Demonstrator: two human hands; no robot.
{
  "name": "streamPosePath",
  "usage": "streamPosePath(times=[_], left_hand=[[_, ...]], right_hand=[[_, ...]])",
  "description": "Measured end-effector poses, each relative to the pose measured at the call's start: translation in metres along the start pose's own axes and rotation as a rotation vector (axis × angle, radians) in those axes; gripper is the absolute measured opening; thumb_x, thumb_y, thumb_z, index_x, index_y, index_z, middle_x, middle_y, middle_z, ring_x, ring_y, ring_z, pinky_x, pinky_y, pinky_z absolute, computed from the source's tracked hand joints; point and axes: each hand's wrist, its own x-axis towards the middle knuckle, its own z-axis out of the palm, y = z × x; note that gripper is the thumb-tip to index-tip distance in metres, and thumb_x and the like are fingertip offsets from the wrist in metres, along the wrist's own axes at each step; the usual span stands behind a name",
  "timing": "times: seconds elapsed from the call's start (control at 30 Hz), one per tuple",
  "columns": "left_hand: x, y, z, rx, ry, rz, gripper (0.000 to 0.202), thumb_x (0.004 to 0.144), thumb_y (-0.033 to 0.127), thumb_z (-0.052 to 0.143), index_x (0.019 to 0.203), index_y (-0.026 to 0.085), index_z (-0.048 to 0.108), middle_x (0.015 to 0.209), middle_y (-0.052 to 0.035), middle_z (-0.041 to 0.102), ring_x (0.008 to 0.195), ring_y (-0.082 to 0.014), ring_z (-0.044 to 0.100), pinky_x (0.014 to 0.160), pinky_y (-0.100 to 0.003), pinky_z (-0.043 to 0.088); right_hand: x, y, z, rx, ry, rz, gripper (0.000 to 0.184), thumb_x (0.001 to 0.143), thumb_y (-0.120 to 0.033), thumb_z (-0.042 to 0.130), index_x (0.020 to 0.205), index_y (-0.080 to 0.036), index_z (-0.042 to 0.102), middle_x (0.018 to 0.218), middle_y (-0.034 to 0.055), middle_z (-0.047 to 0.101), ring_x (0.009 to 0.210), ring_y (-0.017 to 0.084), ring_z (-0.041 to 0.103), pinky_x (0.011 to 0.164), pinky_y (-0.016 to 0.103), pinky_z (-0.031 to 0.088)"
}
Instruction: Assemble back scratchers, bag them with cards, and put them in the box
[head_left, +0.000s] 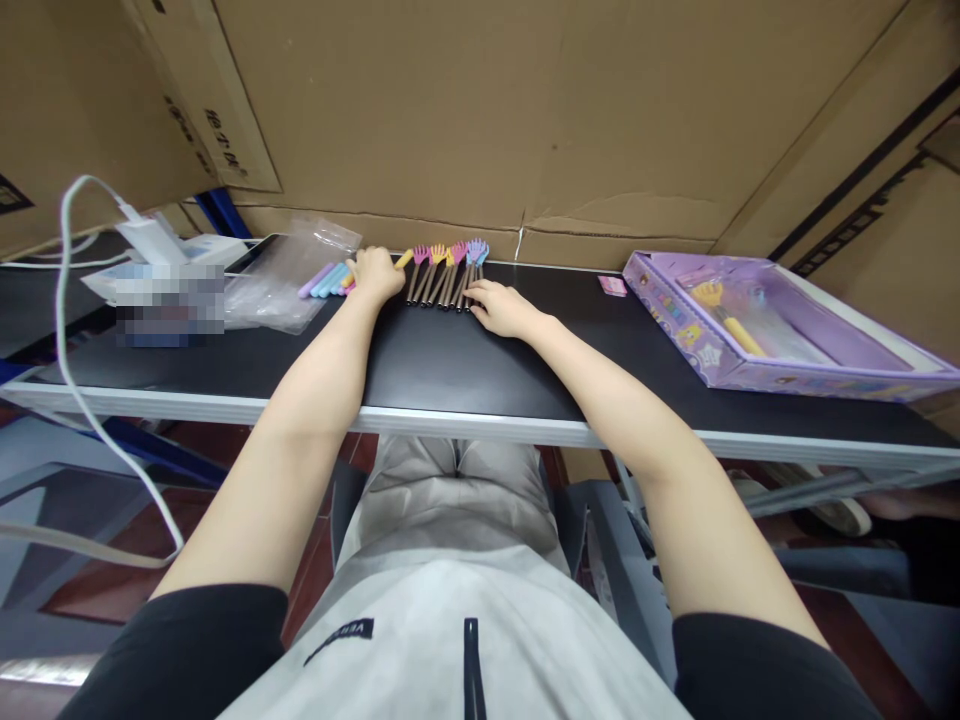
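Note:
A row of several small back-scratcher sticks with pink, yellow and blue claw heads and dark metal shafts lies at the far side of the black table. My left hand is closed at the left end of the row, gripping a yellow stick. My right hand lies on the table with fingers pressed against the shafts at the right end of the row. Pastel handle sleeves lie just left of my left hand.
Clear plastic bags lie left of the sleeves, with a white charger and cable beyond. A purple toy box holding a yellow scratcher stands at the right. A small pink card lies near it. Cardboard boxes wall the back.

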Motion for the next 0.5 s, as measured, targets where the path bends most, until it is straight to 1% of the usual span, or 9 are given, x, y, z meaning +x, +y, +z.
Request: streamPosePath(times=[0.07,0.13,0.2,0.23,0.3,0.4,0.5], left_hand=[[0.002,0.001,0.0,-0.102,0.024,-0.016,0.052,0.094,0.025,0.052,0.144,0.013,0.062,0.149,-0.0249,0.065,0.144,-0.0431,0.057,0.123,-0.06,0.04],[0.003,0.003,0.0,-0.173,0.02,-0.006,0.055,0.095,0.021,0.052,0.149,0.013,0.056,0.147,-0.0237,0.067,0.14,-0.0405,0.062,0.119,-0.054,0.046],[0.002,0.008,0.001,-0.178,0.012,0.026,0.056,0.095,0.018,0.049,0.149,0.011,0.055,0.144,-0.0232,0.069,0.137,-0.0377,0.064,0.115,-0.047,0.049],[0.0,0.011,0.002,-0.157,0.003,0.056,0.054,0.094,0.017,0.048,0.147,0.01,0.057,0.143,-0.023,0.07,0.136,-0.0372,0.065,0.114,-0.045,0.05],[-0.005,0.018,0.003,-0.095,-0.027,0.129,0.048,0.094,0.02,0.05,0.138,0.01,0.065,0.138,-0.0233,0.072,0.133,-0.0388,0.066,0.111,-0.044,0.051],[-0.013,0.029,0.005,-0.003,-0.088,0.214,0.039,0.093,0.029,0.059,0.124,0.011,0.075,0.132,-0.0244,0.075,0.126,-0.0418,0.069,0.106,-0.045,0.053],[-0.018,0.034,0.004,0.042,-0.123,0.198,0.042,0.094,0.037,0.063,0.125,0.01,0.074,0.133,-0.0261,0.074,0.125,-0.0428,0.07,0.103,-0.046,0.054]], right_hand=[[0.0,0.0,0.0,-0.001,-0.001,0.0,0.048,0.108,-0.016,0.045,0.153,-0.009,0.061,0.158,0.0204,0.057,0.147,0.033,0.056,0.12,0.05,0.049],[0.0,0.0,0.0,0.003,0.0,-0.001,0.048,0.108,-0.016,0.045,0.153,-0.008,0.061,0.159,0.0209,0.057,0.148,0.033,0.056,0.12,0.051,0.049],[0.0,0.0,0.0,0.008,0.001,-0.004,0.048,0.108,-0.016,0.045,0.153,-0.009,0.061,0.158,0.0209,0.057,0.147,0.033,0.056,0.119,0.05,0.05],[0.0,0.001,0.0,0.008,0.001,-0.005,0.048,0.108,-0.016,0.045,0.153,-0.009,0.061,0.158,0.0207,0.057,0.147,0.033,0.057,0.119,0.05,0.05],[0.0,0.001,0.0,0.003,-0.002,-0.006,0.048,0.108,-0.017,0.044,0.153,-0.01,0.061,0.159,0.0203,0.057,0.146,0.033,0.057,0.119,0.05,0.05],[0.001,0.0,-0.001,-0.003,-0.004,-0.007,0.048,0.108,-0.017,0.044,0.152,-0.01,0.061,0.16,0.0202,0.056,0.147,0.033,0.056,0.119,0.049,0.05],[0.001,0.0,-0.001,0.005,-0.002,-0.006,0.049,0.107,-0.015,0.044,0.153,-0.01,0.061,0.16,0.0202,0.056,0.148,0.033,0.056,0.119,0.049,0.05]])
